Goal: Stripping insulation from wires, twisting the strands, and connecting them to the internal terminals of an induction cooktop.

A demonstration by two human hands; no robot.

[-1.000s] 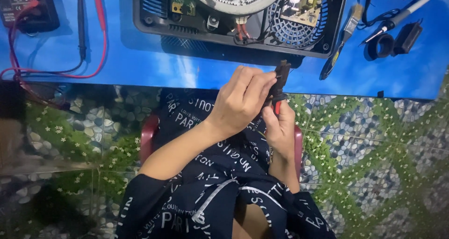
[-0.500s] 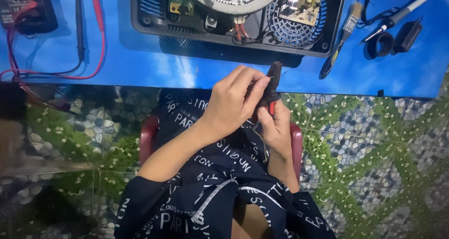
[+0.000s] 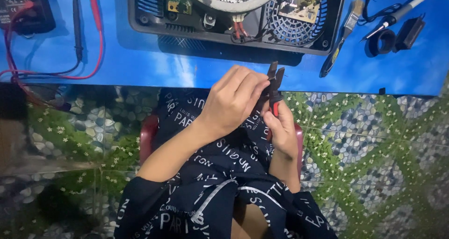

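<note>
A blue bench (image 3: 140, 66) lies just beyond my grip, above pebble-patterned floor (image 3: 374, 141). My right hand (image 3: 283, 131) clasps red-handled pliers (image 3: 273, 87); my left hand (image 3: 234, 101) curls closed, fingertips touching them.

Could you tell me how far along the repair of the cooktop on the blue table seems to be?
Done: the cooktop lies opened, coil and circuit boards exposed. In hand: the right hand grips red-handled pliers, jaws parted, and the left hand pinches something too small to identify at their tip. Left: the casing is not closed; the multimeter, brush and soldering iron lie out.
</note>
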